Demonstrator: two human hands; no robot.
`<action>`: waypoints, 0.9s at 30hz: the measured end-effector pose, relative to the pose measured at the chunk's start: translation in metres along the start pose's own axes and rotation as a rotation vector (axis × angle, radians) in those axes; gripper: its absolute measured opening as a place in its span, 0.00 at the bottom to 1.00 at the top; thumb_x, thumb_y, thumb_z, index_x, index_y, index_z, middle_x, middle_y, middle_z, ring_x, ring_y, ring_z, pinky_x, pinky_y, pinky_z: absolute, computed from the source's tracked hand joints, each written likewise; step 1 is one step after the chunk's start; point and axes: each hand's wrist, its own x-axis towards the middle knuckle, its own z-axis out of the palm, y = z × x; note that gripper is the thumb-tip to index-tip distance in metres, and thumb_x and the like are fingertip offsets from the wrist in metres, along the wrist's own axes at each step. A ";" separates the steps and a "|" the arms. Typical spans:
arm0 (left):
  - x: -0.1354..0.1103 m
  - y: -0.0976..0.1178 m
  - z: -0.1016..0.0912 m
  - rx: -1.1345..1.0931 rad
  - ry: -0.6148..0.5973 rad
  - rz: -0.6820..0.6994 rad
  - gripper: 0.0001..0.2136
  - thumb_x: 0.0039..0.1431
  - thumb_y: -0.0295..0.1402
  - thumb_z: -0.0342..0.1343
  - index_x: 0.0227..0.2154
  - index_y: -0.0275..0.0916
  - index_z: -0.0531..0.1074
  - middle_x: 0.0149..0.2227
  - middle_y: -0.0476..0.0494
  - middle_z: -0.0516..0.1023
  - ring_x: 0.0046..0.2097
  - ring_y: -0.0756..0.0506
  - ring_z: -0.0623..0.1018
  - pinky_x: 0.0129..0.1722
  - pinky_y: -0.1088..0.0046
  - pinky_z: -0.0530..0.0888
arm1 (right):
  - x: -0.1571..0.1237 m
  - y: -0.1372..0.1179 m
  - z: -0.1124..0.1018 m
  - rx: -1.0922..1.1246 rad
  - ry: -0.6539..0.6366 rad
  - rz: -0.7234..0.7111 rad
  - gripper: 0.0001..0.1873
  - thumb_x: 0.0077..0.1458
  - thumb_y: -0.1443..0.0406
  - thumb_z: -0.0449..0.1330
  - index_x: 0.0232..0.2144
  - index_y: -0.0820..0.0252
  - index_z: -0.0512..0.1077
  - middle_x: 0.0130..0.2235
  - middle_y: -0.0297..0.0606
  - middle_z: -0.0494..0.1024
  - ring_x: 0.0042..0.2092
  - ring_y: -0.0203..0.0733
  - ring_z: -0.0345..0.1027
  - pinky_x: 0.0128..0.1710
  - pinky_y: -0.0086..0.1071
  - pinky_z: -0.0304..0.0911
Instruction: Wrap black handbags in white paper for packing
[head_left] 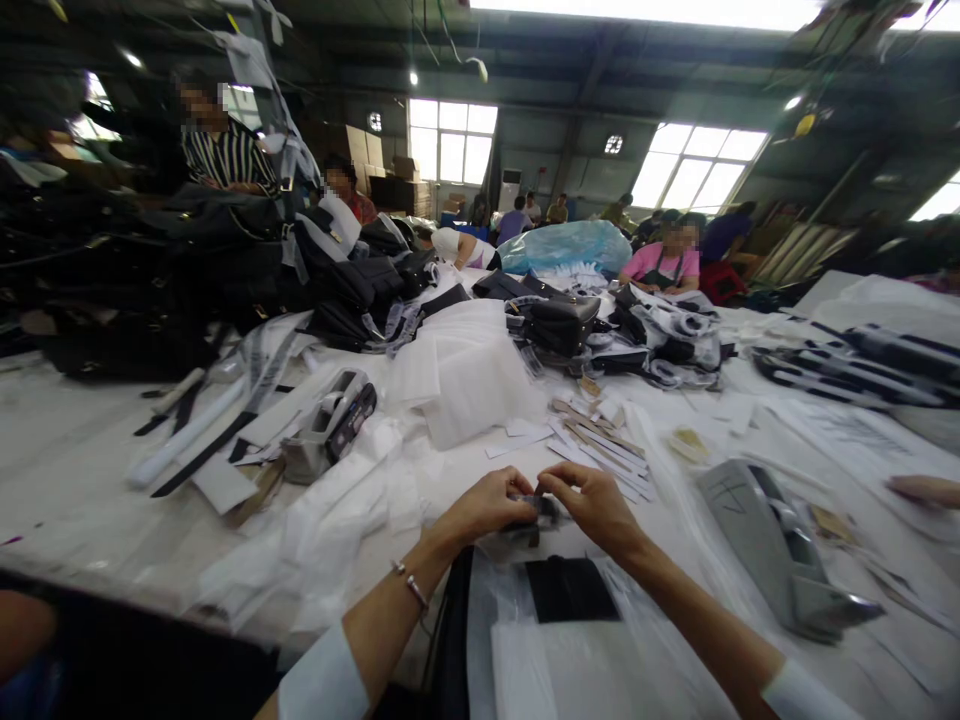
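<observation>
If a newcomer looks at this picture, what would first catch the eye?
Probably the left hand and right hand, together at a small dark piece, just below the middle. Behind them lie white sheets, with black bags heaped beyond. One gray tape dispenser sits at left, another at right.

A factory workshop — black bags [564, 322] heaped on a table [82, 440], tape dispensers [772, 535], several workers [664, 263] about.

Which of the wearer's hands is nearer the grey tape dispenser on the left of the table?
Left. The left hand is to the right of the tape dispenser, apart from it; the right hand is farther right, beyond the left.
</observation>
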 end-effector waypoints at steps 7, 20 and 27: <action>0.005 -0.002 -0.002 -0.151 0.008 -0.038 0.17 0.40 0.35 0.63 0.35 0.34 0.73 0.25 0.53 0.72 0.26 0.52 0.68 0.29 0.76 0.61 | -0.019 0.014 -0.016 -0.158 0.150 -0.373 0.12 0.62 0.62 0.56 0.45 0.55 0.77 0.45 0.42 0.82 0.49 0.48 0.74 0.51 0.42 0.68; 0.001 0.000 -0.006 -0.321 -0.010 -0.032 0.21 0.37 0.37 0.67 0.35 0.34 0.71 0.26 0.52 0.72 0.27 0.52 0.69 0.31 0.75 0.62 | -0.029 0.013 0.013 -0.426 0.134 -0.874 0.08 0.64 0.71 0.55 0.38 0.54 0.72 0.42 0.36 0.81 0.48 0.41 0.73 0.57 0.43 0.63; 0.002 0.003 -0.005 -0.298 -0.003 -0.018 0.18 0.46 0.46 0.64 0.29 0.35 0.70 0.23 0.54 0.68 0.26 0.53 0.64 0.29 0.75 0.57 | -0.023 0.011 0.014 -0.311 0.141 -0.750 0.10 0.65 0.72 0.53 0.35 0.57 0.71 0.36 0.39 0.78 0.41 0.41 0.71 0.42 0.34 0.69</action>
